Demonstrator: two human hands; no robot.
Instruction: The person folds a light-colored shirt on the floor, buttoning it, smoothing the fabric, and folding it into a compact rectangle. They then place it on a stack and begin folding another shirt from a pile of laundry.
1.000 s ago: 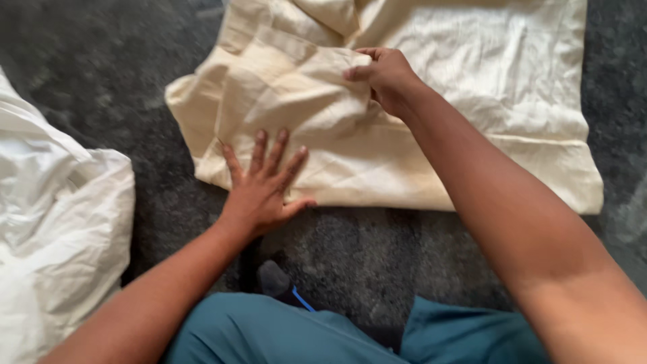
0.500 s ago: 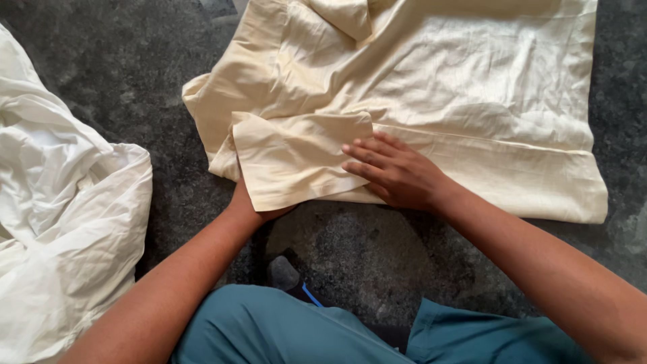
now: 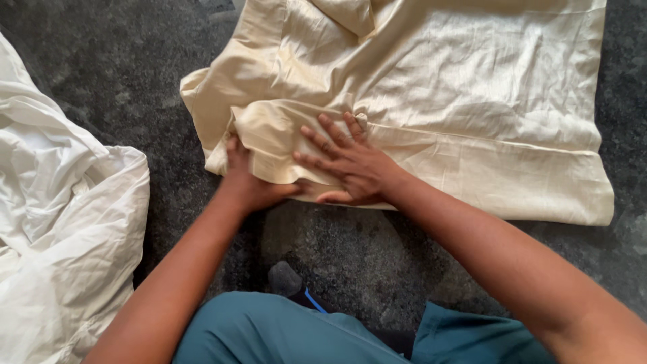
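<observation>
pressing down a fold on the cream cloth

pressing is what i see from both hands at the near left corner of the cream cloth [image 3: 431,101], which lies spread on the dark floor [image 3: 114,74] ahead of my knees. my right hand [image 3: 344,165] lies open and flat on top of a folded flap [image 3: 276,138], fingers [image 3: 317,138] spread and pointing up and to the left, palm at the cloth's near edge. my left hand [image 3: 246,182] sits just beside it, touching the same flap from the left; its fingers are tucked under or into the fold, so i see only the back of the hand and the thumb side, and i cannot tell how tightly it grips. the two hands nearly touch at the near edge.

the cloth runs from that corner off to the right and up out of view, wrinkled, with a stitched hem band along its near side. a smaller fold sits at its top middle.

a white sheet [image 3: 60,222] lies crumpled well apart on the left. my teal trousers [image 3: 269,334] fill the bottom of the view, with a grey sock [image 3: 286,278] between them and the cloth.
</observation>
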